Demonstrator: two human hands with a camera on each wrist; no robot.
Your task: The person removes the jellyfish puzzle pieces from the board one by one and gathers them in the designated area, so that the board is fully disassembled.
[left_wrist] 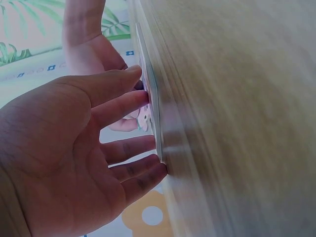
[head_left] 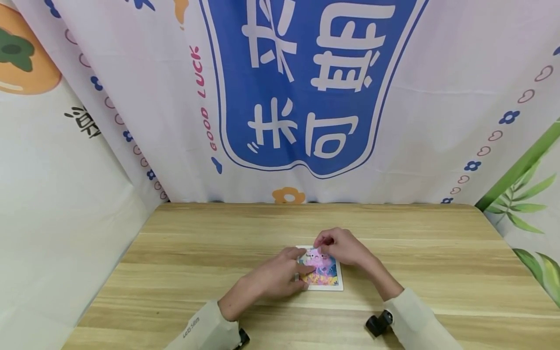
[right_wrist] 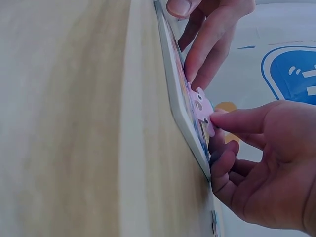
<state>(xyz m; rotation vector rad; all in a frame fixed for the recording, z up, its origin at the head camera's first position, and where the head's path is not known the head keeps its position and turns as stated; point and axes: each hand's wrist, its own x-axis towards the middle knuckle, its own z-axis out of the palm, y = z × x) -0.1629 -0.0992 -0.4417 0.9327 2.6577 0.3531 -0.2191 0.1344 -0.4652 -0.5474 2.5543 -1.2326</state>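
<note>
Okay, white-rimmed picture board (head_left: 325, 288) lies flat on the wood-grain counter (head_left: 197, 262), a bit right of its middle, both hands at it. Left hand (head_left: 277, 274): nothing gripped, fingers spread and mostly straight, some fingertips at the board's left edge, index reaching in over the picture. Right hand (head_left: 343, 247): thumb and index pinch a pink bear-faced piece (right_wrist: 201, 106) at the board's far part, piece tilted up off the surface in the right wrist view; other fingers curl by the board's edge. Left index tip is at the piece's near end, touching or just beside, can't tell. Picture around it: pink, blue, yellow along the near side. Pale sleeves (head_left: 420, 325) on both arms, small black device (head_left: 377, 324) near the right cuff, another partly showing at the left. Behind the counter, white cloth (head_left: 153, 73) with blue emblem (head_left: 302, 92), white characters, pink GOOD LUCK lettering, orange flower (head_left: 280, 194) low down; green leaves (head_left: 529, 208) printed at right.
</note>
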